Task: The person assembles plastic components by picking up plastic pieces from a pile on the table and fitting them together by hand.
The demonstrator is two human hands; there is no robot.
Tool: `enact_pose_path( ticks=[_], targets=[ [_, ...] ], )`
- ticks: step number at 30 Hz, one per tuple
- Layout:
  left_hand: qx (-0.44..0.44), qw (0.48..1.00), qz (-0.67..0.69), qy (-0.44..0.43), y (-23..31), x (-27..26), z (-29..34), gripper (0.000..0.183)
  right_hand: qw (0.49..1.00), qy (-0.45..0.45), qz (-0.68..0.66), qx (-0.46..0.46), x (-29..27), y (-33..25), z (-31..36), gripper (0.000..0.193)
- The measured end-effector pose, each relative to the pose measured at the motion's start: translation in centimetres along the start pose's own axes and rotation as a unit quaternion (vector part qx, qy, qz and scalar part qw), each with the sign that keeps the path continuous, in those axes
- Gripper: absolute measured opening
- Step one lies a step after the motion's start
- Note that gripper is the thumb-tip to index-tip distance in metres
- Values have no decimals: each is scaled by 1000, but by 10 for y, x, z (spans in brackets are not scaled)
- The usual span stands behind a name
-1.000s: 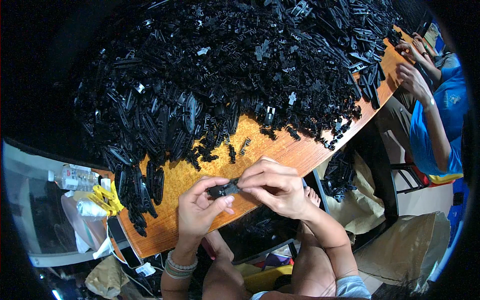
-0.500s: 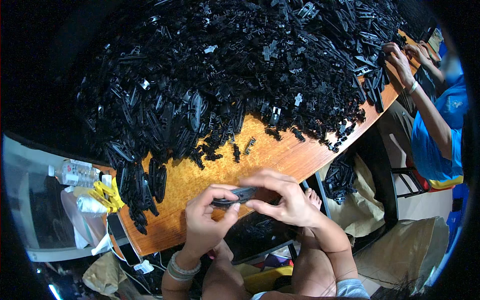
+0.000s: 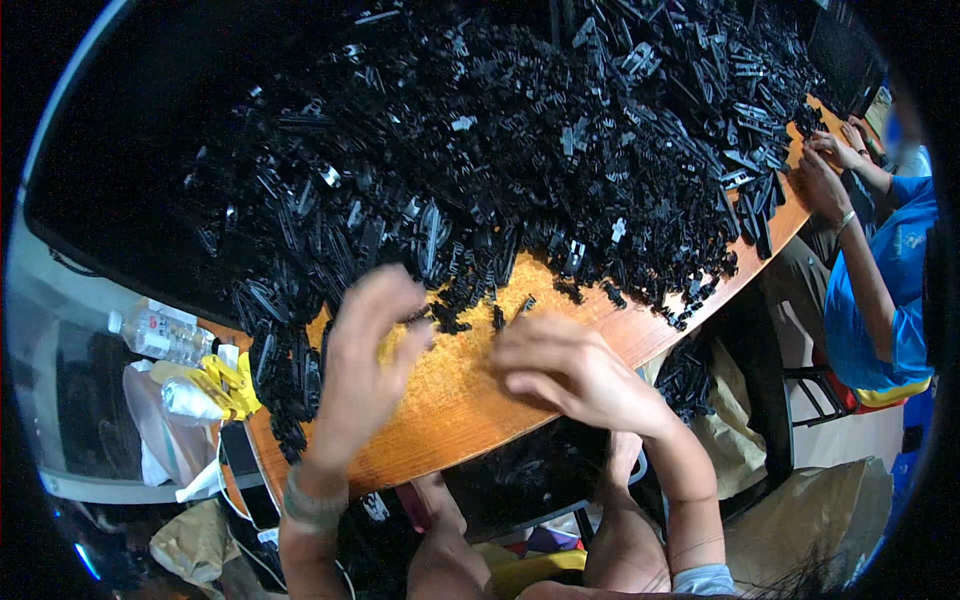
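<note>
My left hand [image 3: 368, 345], blurred by motion, is over the near left edge of a large heap of black plastic parts [image 3: 430, 160]. Its thumb and fingers stand apart, and I see nothing held between them. To its right, my right hand [image 3: 560, 362] hovers over the wooden table [image 3: 450, 410]. Its fingers curl downward with the thumb below, and their tips are smeared, so anything in them is hidden. A small black clip [image 3: 527, 303] lies just beyond those fingers. Long black parts [image 3: 290, 385] hang in a cluster at the table's left edge.
A clear plastic bottle [image 3: 165, 335], a yellow object [image 3: 232, 385] and a dark phone-like slab [image 3: 240, 450] sit left of the table. At the far right, another person in a blue shirt [image 3: 875, 290] handles parts. Brown paper bags [image 3: 810, 525] stand at lower right.
Both hands were together on an elongated black plastic part, which no longer shows. The left hand has moved up and left toward the heap; the right is apart from it. The view has shifted slightly.
</note>
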State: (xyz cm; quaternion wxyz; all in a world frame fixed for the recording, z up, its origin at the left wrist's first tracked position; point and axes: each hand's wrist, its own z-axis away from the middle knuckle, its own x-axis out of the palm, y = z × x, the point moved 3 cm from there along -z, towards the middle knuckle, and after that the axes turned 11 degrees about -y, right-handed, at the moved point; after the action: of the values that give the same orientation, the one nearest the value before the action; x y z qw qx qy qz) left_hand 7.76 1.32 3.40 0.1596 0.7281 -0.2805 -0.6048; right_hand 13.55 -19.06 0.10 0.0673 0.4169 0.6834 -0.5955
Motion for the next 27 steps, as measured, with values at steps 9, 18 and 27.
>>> enact_pose_path(
  ticks=[9,18,27],
  targets=[
    [-178,932,-279,145,-115,-66,-164,59,936,15,342,84,51,18,-74,57],
    [-135,953,-262,71,-109,-49,-150,57,957,-38,281,-53,69,10,-37,37],
    [-82,974,-195,80,-91,-37,-103,48,952,-11,286,-109,67,-3,-37,47]
  ],
)
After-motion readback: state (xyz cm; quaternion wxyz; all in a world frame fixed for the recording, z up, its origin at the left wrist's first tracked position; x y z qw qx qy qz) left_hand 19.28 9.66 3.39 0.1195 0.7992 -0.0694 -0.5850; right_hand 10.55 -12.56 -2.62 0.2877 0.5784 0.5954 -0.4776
